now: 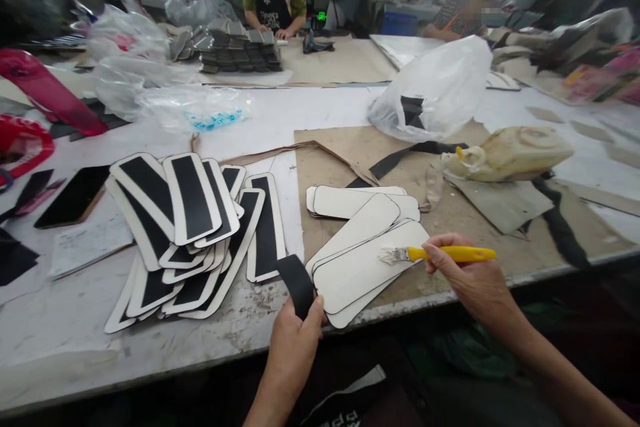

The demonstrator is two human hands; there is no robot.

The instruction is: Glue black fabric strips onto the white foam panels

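Note:
Between the fingers of my left hand (296,337) is a curved black strip (297,280), held at the table's front edge. The left thumb rests by the near end of the white rounded panels (370,267), which lie fanned on brown board. My right hand (463,273) grips a paintbrush (450,253) by its yellow handle. The brush's whitish bristles lie over the top white panel; I cannot tell how firmly they touch. Left of my hands is a loose heap of white panels with black strips on them (193,200). One such panel (266,227) lies just beside the heap.
A yellowed plastic bottle (520,153) lies on its side at right. Behind it sits a clear plastic bag (435,90). A dark phone (75,195), a paper pad (93,247) and a pink bottle (53,90) are at left. Two people work across the table.

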